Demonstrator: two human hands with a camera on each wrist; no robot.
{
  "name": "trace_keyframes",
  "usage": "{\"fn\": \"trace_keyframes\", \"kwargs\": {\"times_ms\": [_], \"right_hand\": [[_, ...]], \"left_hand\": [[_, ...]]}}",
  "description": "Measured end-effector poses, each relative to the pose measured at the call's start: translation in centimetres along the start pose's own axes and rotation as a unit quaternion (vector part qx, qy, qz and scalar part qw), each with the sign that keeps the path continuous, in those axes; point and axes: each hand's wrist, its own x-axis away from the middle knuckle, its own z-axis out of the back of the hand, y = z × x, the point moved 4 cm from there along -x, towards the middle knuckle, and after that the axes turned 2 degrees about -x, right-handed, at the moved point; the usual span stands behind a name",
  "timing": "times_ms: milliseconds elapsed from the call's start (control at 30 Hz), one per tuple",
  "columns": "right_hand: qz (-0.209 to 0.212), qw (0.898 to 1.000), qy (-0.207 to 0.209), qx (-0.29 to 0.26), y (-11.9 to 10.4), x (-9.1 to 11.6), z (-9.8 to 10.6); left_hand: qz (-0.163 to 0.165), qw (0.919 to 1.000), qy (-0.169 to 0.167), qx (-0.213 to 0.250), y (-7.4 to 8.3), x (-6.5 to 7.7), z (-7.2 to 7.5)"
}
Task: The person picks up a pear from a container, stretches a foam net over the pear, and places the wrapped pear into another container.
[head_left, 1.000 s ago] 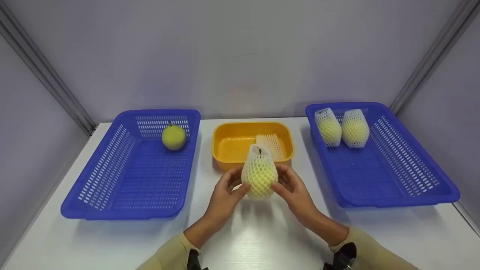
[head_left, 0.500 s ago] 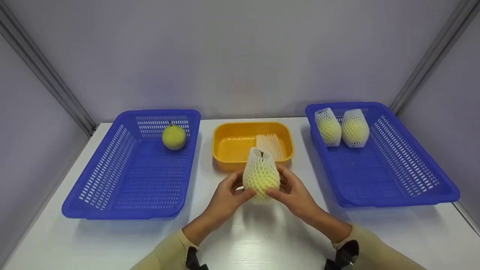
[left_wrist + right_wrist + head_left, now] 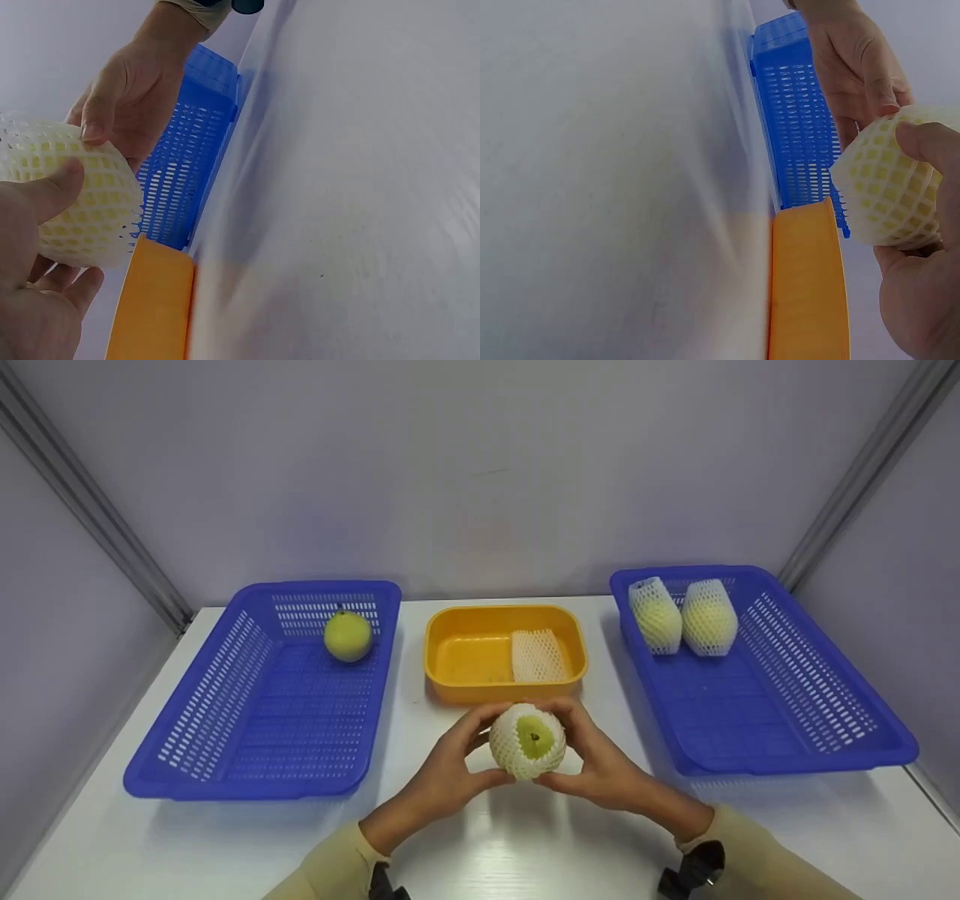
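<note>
A pear in a white foam net [image 3: 508, 748] is held in front of the yellow tub, above the table. My left hand [image 3: 449, 769] grips its left side, and my right hand [image 3: 600, 765] grips its right side, thumbs toward me and fingers behind. One end of the pear faces up toward the head camera, bare green-yellow skin showing through the net's round opening. Both wrist views show the net [image 3: 90, 196] stretched round the fruit, with thumbs pressing on it. The fingers behind the pear are partly hidden in the head view.
In the left blue basket [image 3: 300, 787] lies a bare pear [image 3: 348, 636]. Two netted pears [image 3: 656, 619] sit at the back of the right blue basket [image 3: 795, 761]. The yellow tub [image 3: 469, 649] between them holds a flat foam net [image 3: 538, 656]. A wall stands behind.
The pear, earlier upright with its stem and the net's loose top upward, has been tipped so an end faces the camera. Both hands turned with it, thumbs shifting lower.
</note>
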Motion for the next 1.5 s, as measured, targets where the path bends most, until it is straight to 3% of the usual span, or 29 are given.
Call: {"fn": "trace_keyframes", "kwargs": {"times_ms": [133,367,533,700,800,933,1033,1133,1333,1500], "right_hand": [[0.015,0.999,0.001,0.032,0.0,0.1,-0.1],[-0.054,0.997,0.018,0.047,0.0,0.2,-0.2],[-0.092,0.995,0.039,0.0,-0.6,0.1,0.1],[-0.141,0.985,0.063,-0.078,-1.8,-0.1,1.0],[-0.177,0.975,0.084,-0.102,-2.9,-0.4,2.0],[-0.215,0.965,0.115,-0.095,-4.5,-0.9,4.0],[-0.225,0.96,0.14,-0.087,-5.7,-1.2,5.7],[-0.224,0.958,0.161,-0.08,-6.9,-1.6,7.6],[-0.192,0.961,0.185,-0.073,-8.6,-3.0,11.5],[-0.168,0.963,0.202,-0.057,-9.2,-4.3,14.8]], "left_hand": [[-0.017,0.9998,-0.001,-0.012,-0.1,0.2,-0.1],[0.022,0.9997,0.0,0.01,-0.1,0.3,-0.3],[0.036,0.9984,0.01,0.042,0.3,-0.1,-0.6],[0.044,0.9947,0.025,0.089,0.7,-1.1,-0.9],[0.078,0.9879,0.051,0.124,0.8,-2.0,-1.2],[0.15,0.9722,0.094,0.153,0.5,-3.1,-1.9],[0.205,0.9593,0.103,0.165,0.2,-4.1,-3.0],[0.241,0.9517,0.084,0.171,0.2,-5.1,-4.5],[0.258,0.9486,0.022,0.181,0.6,-6.8,-8.1],[0.275,0.9401,0.02,0.2,1.0,-7.9,-11.6]]}}
